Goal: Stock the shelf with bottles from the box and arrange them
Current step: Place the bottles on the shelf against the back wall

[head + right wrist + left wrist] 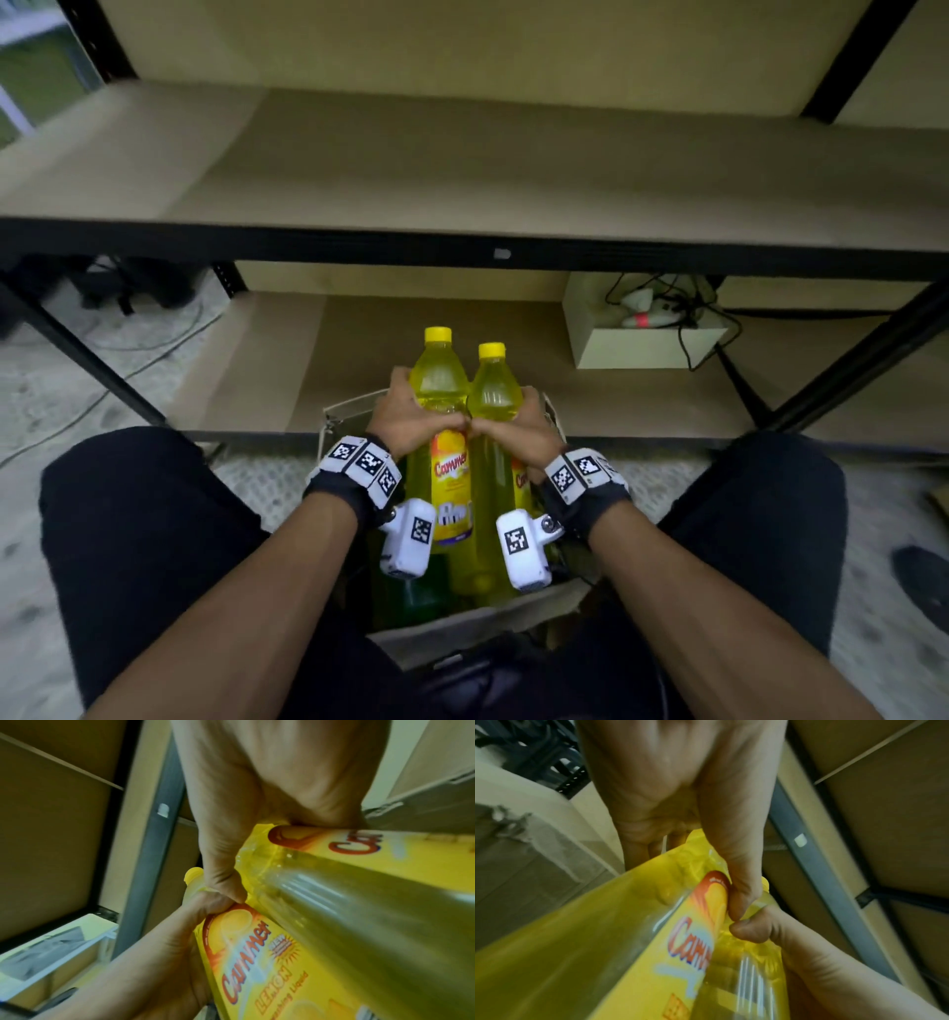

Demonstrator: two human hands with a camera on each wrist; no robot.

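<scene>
Gripping one yellow bottle (442,406) in my left hand (405,419) and another (493,411) in my right hand (521,429), fingers wrapped round each shoulder above the box (462,619); full, heavy, slick plastic, I judge, so I grasp below the neck.

Both bare forearms reach forward from near the body, converging toward the middle, each wrist strapped with a dark band carrying black-and-white marker tiles and a white camera block hanging beneath. The left hand (411,416) curls around the shoulder of the left bottle (442,411), thumb across its near face. The right hand (524,429) wraps the right bottle (492,406) the same way. The two thumb tips meet, touching, between the bottles. Dark-trousered knees sit to left and right
</scene>
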